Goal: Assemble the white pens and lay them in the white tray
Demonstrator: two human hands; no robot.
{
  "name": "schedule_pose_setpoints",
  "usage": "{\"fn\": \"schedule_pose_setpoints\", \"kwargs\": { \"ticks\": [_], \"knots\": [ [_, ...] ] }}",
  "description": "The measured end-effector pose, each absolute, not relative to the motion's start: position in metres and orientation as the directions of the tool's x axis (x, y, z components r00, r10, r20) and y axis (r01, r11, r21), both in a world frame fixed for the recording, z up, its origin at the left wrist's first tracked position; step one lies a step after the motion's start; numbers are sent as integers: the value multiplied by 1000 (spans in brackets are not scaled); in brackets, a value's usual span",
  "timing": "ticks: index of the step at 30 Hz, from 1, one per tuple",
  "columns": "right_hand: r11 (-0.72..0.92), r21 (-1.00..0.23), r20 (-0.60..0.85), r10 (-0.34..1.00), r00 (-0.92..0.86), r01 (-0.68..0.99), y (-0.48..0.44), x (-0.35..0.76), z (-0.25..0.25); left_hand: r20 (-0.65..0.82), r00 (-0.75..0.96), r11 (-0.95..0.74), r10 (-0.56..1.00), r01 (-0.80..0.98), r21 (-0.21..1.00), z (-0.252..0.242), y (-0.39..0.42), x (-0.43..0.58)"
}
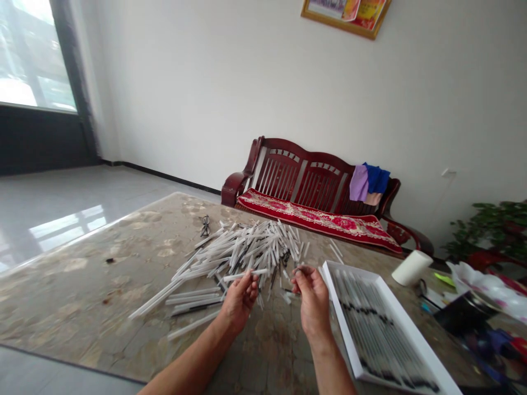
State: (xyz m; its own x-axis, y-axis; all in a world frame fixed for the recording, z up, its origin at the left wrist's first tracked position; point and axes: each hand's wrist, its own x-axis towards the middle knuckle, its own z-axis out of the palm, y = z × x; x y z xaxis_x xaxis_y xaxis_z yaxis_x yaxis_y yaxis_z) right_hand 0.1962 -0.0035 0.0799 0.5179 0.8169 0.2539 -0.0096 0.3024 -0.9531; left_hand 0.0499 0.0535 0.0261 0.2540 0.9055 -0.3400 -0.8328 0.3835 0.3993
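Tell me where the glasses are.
In the head view, the glasses lie on the tabletop, just past the far left edge of the heap of white tubes.

Head-worn camera view from the person's own position, above the near edge of the table (82,285), facing forward and down across the tabletop. The wide frame is rolled, so the table and the dark wooden bench (304,170) beyond its far edge slope down to the right. The left hand (241,302) and right hand (313,299) appear close to the camera at lower centre, with the forearms entering from the bottom edge. A white tray (343,318) lies near the lower right. The window (33,60) at upper left and the wall (206,82) behind the bench are well away from the camera; the top edge cuts off a framed picture (346,16).
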Motion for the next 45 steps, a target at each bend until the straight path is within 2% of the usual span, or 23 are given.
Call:
{"fn": "schedule_pose_setpoints", "kwargs": {
  "ticks": [5,9,13,21,30,37,45],
  "knots": [
    [252,-966,206,882,424,-54,3,182,80,-289,283,391,915,-800,455,24,50,53],
    [209,-968,125,879,461,-136,4,178,69,-287,264,374,921,-805,460,22,49,53],
    [176,-973,81,863,499,-148,4,179,59,-258,268,365,928,-791,491,21,49,53],
    [172,-976,80,850,520,-131,3,179,53,-216,274,349,937,-734,583,23,45,55],
    [220,-975,202,855,478,20,-2,181,50,-244,282,373,928,-718,589,24,44,56],
    [195,-970,107,874,473,-142,-2,183,47,-250,275,372,928,-707,602,24,45,55],
    [187,-971,75,828,556,-146,1,182,45,-240,269,361,933,-686,631,23,43,56]
  ]
}}
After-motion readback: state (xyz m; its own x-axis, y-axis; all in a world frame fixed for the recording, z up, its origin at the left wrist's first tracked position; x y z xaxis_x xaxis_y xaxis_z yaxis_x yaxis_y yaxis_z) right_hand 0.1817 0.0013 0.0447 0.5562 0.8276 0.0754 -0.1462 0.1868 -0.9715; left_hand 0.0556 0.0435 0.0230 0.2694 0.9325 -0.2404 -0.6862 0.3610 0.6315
